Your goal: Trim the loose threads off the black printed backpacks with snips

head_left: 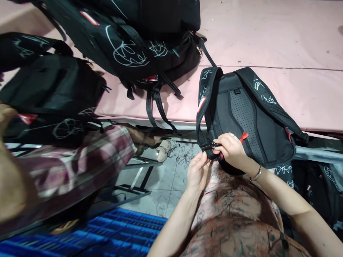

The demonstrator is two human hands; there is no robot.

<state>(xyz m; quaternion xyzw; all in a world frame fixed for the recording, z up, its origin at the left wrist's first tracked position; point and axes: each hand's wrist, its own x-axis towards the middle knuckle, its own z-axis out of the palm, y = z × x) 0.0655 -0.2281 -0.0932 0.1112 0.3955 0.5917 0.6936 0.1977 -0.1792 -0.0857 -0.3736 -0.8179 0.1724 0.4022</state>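
A black backpack point(242, 114) with white scribble print leans on the table edge and my lap, its padded back and shoulder straps facing me. At its lower left corner, my left hand point(197, 169) is closed, thumb and fingers pinching the lower end of the shoulder strap point(203, 125). Just above and to the right, my right hand point(230, 150) pinches at the same strap end, by a small dark fitting point(213, 145). A red piece point(244, 137) sticks out behind my right fingers; I cannot make out what it belongs to.
More black backpacks point(128, 46) are piled on the pink-covered table point(268, 32). At left a co-worker's arm point(13, 167) is beside another backpack point(50, 92). A blue plastic crate point(120, 232) stands low left. Further black bags point(311, 192) lie at my right. Thread scraps litter the floor point(160, 194).
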